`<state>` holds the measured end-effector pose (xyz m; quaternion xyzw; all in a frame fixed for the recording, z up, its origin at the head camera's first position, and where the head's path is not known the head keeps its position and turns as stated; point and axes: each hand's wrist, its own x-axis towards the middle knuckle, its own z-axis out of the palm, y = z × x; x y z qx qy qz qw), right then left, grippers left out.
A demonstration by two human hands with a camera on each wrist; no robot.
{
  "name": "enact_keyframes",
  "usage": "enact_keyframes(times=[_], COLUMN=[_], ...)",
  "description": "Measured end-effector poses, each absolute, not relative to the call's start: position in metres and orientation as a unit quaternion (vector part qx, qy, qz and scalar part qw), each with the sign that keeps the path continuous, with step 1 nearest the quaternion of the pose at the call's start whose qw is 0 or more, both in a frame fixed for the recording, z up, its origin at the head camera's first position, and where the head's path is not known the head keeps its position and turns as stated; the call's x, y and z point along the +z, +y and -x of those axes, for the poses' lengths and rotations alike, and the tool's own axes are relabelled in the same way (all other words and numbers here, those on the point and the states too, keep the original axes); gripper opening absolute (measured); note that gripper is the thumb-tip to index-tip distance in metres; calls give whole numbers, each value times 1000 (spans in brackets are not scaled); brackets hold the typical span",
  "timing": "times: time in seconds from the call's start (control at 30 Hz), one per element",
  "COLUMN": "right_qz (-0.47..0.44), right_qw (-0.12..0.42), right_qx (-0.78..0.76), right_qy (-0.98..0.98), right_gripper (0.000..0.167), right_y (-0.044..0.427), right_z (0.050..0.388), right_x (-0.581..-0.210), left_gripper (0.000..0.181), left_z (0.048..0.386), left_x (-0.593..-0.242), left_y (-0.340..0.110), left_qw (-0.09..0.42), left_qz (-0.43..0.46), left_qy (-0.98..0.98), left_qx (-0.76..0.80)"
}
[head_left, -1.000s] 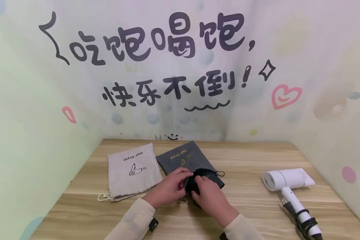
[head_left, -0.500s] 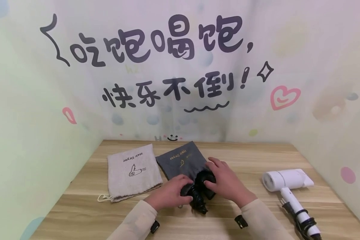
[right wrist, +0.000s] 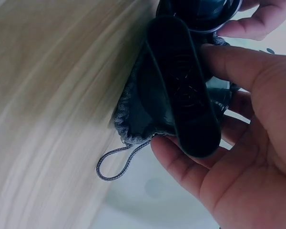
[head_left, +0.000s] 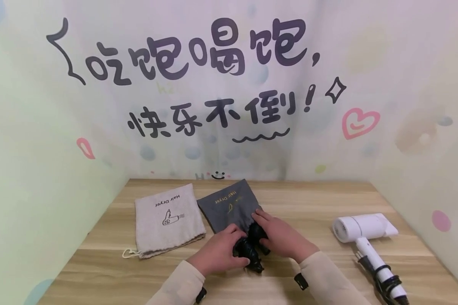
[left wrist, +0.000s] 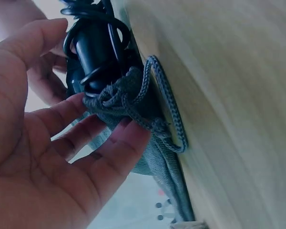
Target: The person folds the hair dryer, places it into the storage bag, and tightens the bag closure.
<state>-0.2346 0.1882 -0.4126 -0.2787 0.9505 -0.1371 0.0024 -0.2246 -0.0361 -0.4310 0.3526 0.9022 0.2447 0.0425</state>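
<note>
A black hair dryer [head_left: 248,252] sits at the mouth of a dark grey drawstring pouch [head_left: 230,203], left of the middle of the wooden table [head_left: 305,195]. The pouch reaches almost to the table's back edge, and the dryer's handle, wound with its cord, points to the near edge. How much of it lies inside is hidden.

The left hand [head_left: 219,250] is spread, fingertips touching the pouch's rim beside the knotted drawstring [left wrist: 171,105], thumb held away from the fingers. The right hand [head_left: 284,237] is spread as well, its thumb against the dryer by the flat nozzle [right wrist: 190,119], fingers reaching to the pouch's rim.

Just left of the grey pouch lies a beige pouch [head_left: 170,220] printed "Hair Dryer". Near the table's right edge I see a white hair dryer [head_left: 366,226], black cord [head_left: 395,283] around its handle. A lettered wall hanging [head_left: 213,152] rises behind the back edge.
</note>
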Motion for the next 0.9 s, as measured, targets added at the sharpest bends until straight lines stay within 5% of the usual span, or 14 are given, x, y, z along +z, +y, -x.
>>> enact_keyframes(times=[0.3, 0.9], right_qz=[272, 276], right_qw=[-12, -34], right_qx=[-128, -119], right_qy=[954, 953], right_gripper=[66, 64], right_y=[187, 186], right_z=[236, 234], right_x=[-412, -418], left_gripper=[78, 77], left_z=[220, 218], left_x=[-429, -429], left_y=[-29, -22], left_qw=[4, 12], left_qz=[-360, -326], left_qy=[916, 928], left_qx=[177, 179])
